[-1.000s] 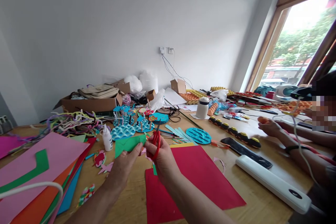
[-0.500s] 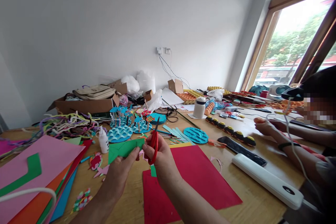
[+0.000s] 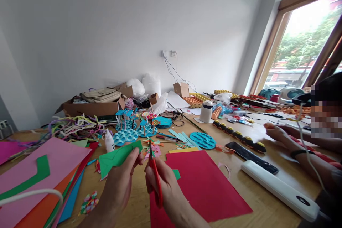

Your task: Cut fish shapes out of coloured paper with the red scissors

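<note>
Lengthwise, the red scissors (image 3: 153,166) point forward, tips slightly leftward.

Daylight enters by the window (image 3: 301,42) at right — its glass partly washed out to white — and the wall (image 3: 114,25) dims to grey toward the upper left. Shadows on the worktop (image 3: 247,185) are soft; wide-angle stretch slants the sides, and pixelation masks a patch at right.
</note>
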